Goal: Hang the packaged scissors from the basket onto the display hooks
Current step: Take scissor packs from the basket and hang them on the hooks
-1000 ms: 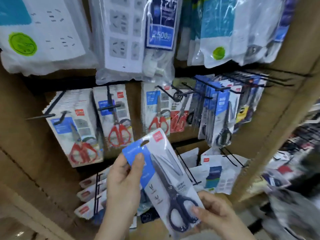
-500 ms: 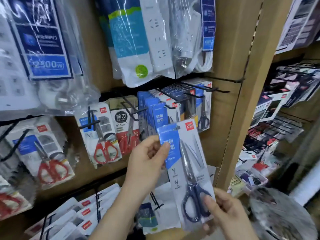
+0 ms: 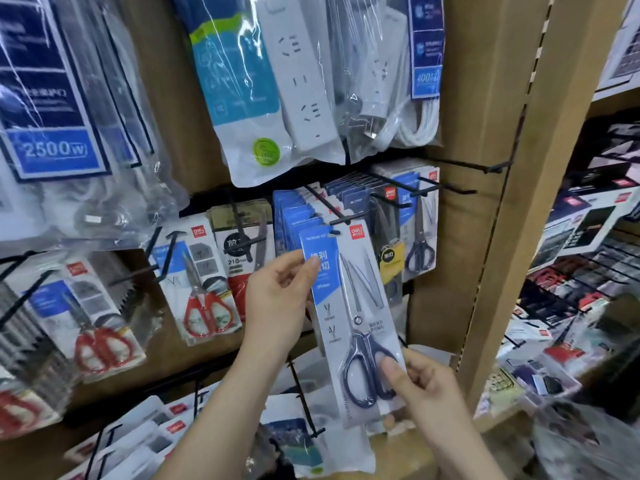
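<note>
Centre of frame: flat clear-fronted card pack of navy-handled scissors [image 3: 351,317], blue label strip down its left side, was held near upright w/ a slight tilt, in front of the shelf wall. L hand [image 3: 277,292] pinched the pack's upper left edge, thumb on the blue strip, fingers behind the card. R hand [image 3: 427,386] pinched the lower end, thumb pressed over the handle loops, other fingers curled behind.

Pack's hang hole sat just under the tip of a black wire display hook [image 3: 341,220], centre of frame (couldn't tell if the tip was through the hole). Behind the pack hung a row of matching blue-labelled packs [image 3: 294,216].

Left of centre: packs of red-handled scissors [image 3: 204,299] on other hooks. Upper centre: white power strips in clear plastic bags [image 3: 298,81]. Right of centre: brown upright post [image 3: 526,168].
</note>
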Action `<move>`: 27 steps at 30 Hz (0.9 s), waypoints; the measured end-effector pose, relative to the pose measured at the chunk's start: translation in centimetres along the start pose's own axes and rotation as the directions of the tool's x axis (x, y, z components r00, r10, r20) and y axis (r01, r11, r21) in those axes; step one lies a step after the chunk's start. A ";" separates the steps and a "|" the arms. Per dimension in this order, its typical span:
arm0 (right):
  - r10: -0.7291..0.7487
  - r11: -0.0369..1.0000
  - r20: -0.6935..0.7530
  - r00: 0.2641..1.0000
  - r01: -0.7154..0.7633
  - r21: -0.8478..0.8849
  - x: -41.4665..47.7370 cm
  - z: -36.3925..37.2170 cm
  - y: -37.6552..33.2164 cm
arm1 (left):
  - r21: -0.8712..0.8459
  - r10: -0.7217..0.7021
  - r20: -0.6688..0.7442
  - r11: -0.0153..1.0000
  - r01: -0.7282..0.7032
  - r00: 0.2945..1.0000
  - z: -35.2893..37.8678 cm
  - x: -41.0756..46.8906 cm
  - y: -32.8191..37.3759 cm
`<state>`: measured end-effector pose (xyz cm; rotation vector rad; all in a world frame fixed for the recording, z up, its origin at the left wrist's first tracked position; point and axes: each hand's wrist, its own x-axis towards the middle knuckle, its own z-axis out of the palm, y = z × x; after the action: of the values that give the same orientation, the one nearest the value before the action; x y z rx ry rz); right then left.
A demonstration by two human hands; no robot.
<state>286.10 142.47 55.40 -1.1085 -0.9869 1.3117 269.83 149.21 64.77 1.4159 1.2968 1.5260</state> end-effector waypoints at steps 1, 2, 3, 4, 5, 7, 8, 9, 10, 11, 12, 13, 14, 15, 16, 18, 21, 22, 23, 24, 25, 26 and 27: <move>0.010 1.000 0.001 1.000 -0.010 0.006 0.3 0.0 0.1 | -0.001 -0.016 -0.020 1.000 0.016 1.000 -0.1 0.2 -0.3; 0.015 1.000 0.001 1.000 -0.015 0.008 0.5 0.0 0.1 | 0.007 -0.037 -0.035 0.999 0.037 0.999 -0.1 0.4 -0.5; 0.016 1.000 0.007 1.000 -0.016 0.007 0.7 0.0 0.2 | 0.014 -0.051 -0.040 0.999 0.051 0.998 -0.2 0.6 -0.8; 0.016 1.000 0.010 1.000 -0.016 0.005 0.8 0.1 0.3 | 0.018 -0.065 -0.029 0.998 0.065 0.997 -0.2 0.7 -0.9; 0.014 1.000 0.010 1.000 -0.014 0.006 1.0 0.2 0.3 | 0.027 -0.068 -0.011 0.997 0.068 0.998 -0.3 0.7 -1.1; -0.001 1.000 -0.007 1.000 0.001 0.012 1.4 0.4 0.4 | 0.063 -0.086 0.038 0.995 0.083 0.996 -0.3 0.5 -1.3; -0.011 1.000 -0.026 1.000 0.011 -0.003 1.6 0.5 0.4 | 0.080 -0.109 0.060 0.991 0.104 0.992 -0.3 0.4 -1.5; -0.029 0.999 -0.039 0.999 0.027 -0.041 2.1 0.4 0.6 | 0.095 -0.133 0.079 0.988 0.125 0.988 -0.3 0.2 -1.7; -0.053 0.995 -0.046 0.998 0.049 -0.087 2.5 0.4 0.9 | 0.106 -0.159 0.090 0.983 0.149 0.983 -0.4 0.0 -2.0; -0.076 0.987 -0.049 0.996 0.068 -0.144 3.1 0.3 1.2 | 0.133 -0.174 0.088 0.978 0.161 0.981 -0.4 -0.1 -2.5; -0.106 0.973 -0.042 0.993 0.095 -0.209 3.6 0.1 1.5 | 0.179 -0.170 0.074 0.972 0.155 0.983 -0.5 -0.1 -2.9; -0.143 0.949 -0.033 0.989 0.128 -0.288 4.2 -0.2 1.9 | 0.242 -0.150 0.059 0.961 0.132 0.987 -0.6 0.0 -3.3; -0.174 0.915 -0.020 0.985 0.154 -0.372 4.6 -0.3 2.3 | 0.293 -0.124 0.046 0.950 0.105 0.991 -0.6 0.1 -3.6; -0.204 0.878 -0.015 0.979 0.176 -0.445 5.0 -0.3 2.5 | 0.336 -0.093 0.034 0.939 0.076 0.995 -0.6 0.2 -3.8; -0.221 0.852 -0.024 0.975 0.181 -0.491 5.3 -0.3 2.5 | 0.371 -0.057 0.022 0.928 0.045 0.998 -0.6 0.3 -4.1; -0.223 0.816 -0.035 0.974 0.167 -0.553 5.8 0.0 2.7 | 0.437 0.020 0.013 0.899 -0.023 1.000 -0.7 0.5 -4.5; -0.159 0.757 0.006 0.987 0.125 -0.642 5.9 0.4 2.7 | 0.485 0.088 0.034 0.870 -0.094 0.996 -0.6 0.5 -5.0; -0.145 0.749 0.020 0.989 0.124 -0.651 5.6 0.5 2.6 | 0.480 0.088 0.043 0.872 -0.098 0.995 -0.7 0.4 -5.0; -0.134 0.755 0.022 0.991 0.116 -0.646 5.3 0.4 2.8 | 0.478 0.085 0.050 0.873 -0.099 0.995 -0.8 0.3 -5.0; -0.120 0.765 0.016 0.993 0.103 -0.636 4.9 0.1 3.2 | 0.478 0.087 0.054 0.873 -0.102 0.995 -1.0 0.0 -5.1; -0.103 0.780 0.000 0.995 0.081 -0.620 4.3 -0.3 3.6 | 0.478 0.090 0.055 0.872 -0.105 0.994 -1.4 -0.5 -5.2; -0.079 0.796 -0.030 0.996 0.045 -0.603 3.6 -1.0 4.1 | 0.470 0.097 0.055 0.875 -0.111 0.994 -1.7 -1.1 -5.3; -0.055 0.815 -0.067 0.996 0.006 -0.579 2.8 -1.7 4.5 | 0.453 0.107 0.061 0.883 -0.124 0.992 -2.2 -1.9 -5.5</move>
<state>286.86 144.92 50.52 -1.5831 -1.3882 0.9407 267.26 148.42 59.19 1.8321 1.6504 1.3099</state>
